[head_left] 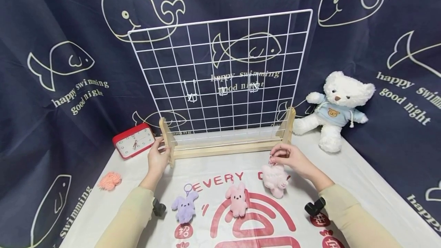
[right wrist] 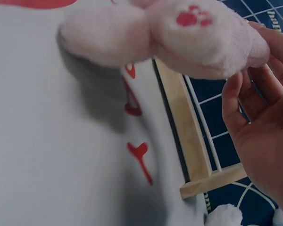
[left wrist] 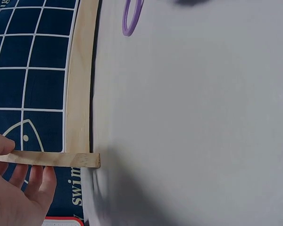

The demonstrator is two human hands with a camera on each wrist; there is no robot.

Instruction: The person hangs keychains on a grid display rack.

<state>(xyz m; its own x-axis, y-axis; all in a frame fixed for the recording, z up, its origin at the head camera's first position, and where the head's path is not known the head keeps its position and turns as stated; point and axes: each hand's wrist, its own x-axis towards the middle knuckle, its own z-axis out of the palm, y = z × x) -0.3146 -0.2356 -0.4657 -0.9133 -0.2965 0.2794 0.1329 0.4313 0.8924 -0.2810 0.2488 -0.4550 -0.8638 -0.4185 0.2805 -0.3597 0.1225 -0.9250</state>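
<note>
My left hand (head_left: 159, 160) grips the wooden side post (left wrist: 52, 158) of a white wire grid rack (head_left: 220, 72), thumb on one side and fingers on the other. At the rack's right end, my right hand (head_left: 291, 160) pinches the ring end of a pale pink plush keychain (head_left: 275, 179). That plush hangs below the fingers, with a red paw print on one foot in the right wrist view. Two more plush keychains lie on the table: a purple rabbit (head_left: 185, 208) with a purple ring and a pink rabbit (head_left: 238, 201). Several white hooks (head_left: 253, 87) hang on the grid.
A red-framed clock (head_left: 134, 141) stands left of the rack, and a peach yarn-like bundle (head_left: 110, 181) lies in front of it. To the right sits a white teddy bear (head_left: 335, 112) in a blue top. Dark printed curtain (head_left: 69, 10) hangs behind the table.
</note>
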